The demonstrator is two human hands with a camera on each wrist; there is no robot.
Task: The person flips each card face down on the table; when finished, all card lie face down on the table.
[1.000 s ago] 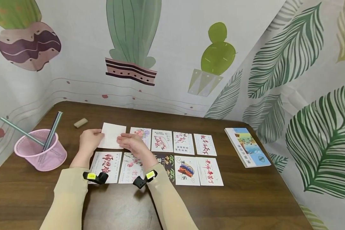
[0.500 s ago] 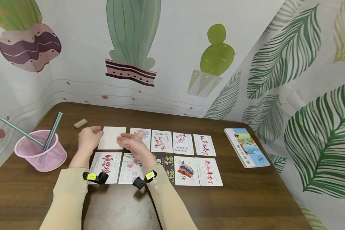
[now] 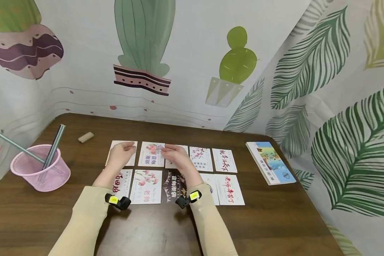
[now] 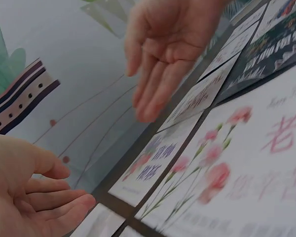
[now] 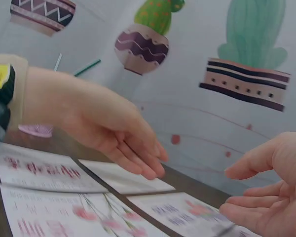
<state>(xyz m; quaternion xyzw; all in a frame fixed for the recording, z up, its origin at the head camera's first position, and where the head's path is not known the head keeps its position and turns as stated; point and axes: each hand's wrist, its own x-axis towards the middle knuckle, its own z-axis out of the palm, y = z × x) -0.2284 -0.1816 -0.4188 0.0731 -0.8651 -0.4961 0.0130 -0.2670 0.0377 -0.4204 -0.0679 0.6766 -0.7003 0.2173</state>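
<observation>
Two rows of printed cards lie on the brown table. My left hand hovers over a blank white card at the left end of the back row, fingers loosely bent and holding nothing. Over the third card of that row is my right hand, its fingers extended and its grasp empty. Between the hands lies a card with flowers and purple lettering. In front are a pink carnation card, a dark card and a red-lettered card, partly hidden by my left forearm.
A pink mesh pen cup with several pencils stands at the left. Near it lies a small beige block. A thick booklet with a blue seaside cover rests at the right. A patterned curtain rises behind the table.
The blank white card was lowered flat at the left end of the back row and let go. Both hands have since moved right, uncovering the flower card between them.
</observation>
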